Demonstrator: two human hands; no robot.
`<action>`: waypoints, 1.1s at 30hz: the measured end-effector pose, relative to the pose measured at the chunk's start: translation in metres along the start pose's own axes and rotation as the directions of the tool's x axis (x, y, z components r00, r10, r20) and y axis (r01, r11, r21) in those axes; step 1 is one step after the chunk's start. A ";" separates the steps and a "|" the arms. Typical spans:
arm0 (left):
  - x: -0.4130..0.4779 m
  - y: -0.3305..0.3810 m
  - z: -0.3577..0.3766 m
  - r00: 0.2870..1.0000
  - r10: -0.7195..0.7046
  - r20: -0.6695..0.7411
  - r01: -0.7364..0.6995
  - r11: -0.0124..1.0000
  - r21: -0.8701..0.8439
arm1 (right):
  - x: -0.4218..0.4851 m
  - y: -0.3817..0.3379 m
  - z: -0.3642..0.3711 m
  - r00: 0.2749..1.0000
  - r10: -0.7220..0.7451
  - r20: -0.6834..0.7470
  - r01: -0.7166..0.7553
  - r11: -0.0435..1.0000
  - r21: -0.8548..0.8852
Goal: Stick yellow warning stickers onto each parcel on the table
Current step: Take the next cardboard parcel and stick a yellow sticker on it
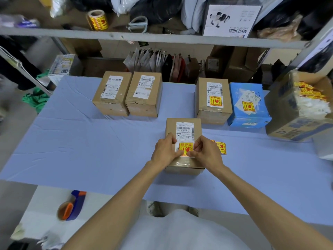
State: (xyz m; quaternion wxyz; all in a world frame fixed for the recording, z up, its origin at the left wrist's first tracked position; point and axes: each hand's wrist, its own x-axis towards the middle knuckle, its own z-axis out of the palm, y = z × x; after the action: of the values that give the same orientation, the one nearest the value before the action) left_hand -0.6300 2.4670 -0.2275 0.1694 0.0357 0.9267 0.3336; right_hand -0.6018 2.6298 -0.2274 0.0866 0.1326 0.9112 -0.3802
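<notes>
Both our hands are on the yellow warning sticker (186, 147). The left hand (164, 152) pinches its left edge with curled fingers, and the right hand (205, 152) pinches its right edge the same way. Holding both sides looks like our way of keeping it taut and square as it goes down. The sticker sits low on the shipping label (185, 130), under the barcode, probably so the code stays readable.

The parcel (170, 127) beneath it is at the middle of the tabletop (90, 141), pulled away from the back row and close to us, where we can press on it firmly. Just to its right is a loose roll of stickers (221, 147), within easy reach for the next peel.

Along the back edge, the brown box (213, 101) and the blue box (248, 105) on the right each carry a yellow sticker. The two brown boxes on the left (112, 94) (144, 94) show only white labels, so we judge we're about halfway through.

At the right edge an open carton (292, 112) holds what look like scraps. A tape dispenser (72, 208) sits near the front left corner.
</notes>
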 end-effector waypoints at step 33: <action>0.020 -0.002 -0.006 0.984 -0.173 -0.051 0.159 0.966 -0.206 | 0.032 -0.005 -0.007 0.987 0.161 -0.011 -0.160 0.985 0.066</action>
State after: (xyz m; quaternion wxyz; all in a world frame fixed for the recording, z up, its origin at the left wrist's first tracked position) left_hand -0.6506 2.4655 -0.2301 0.1673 -0.0708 0.8931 0.4115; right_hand -0.6340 2.6365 -0.2275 0.1052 0.2115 0.8854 -0.4003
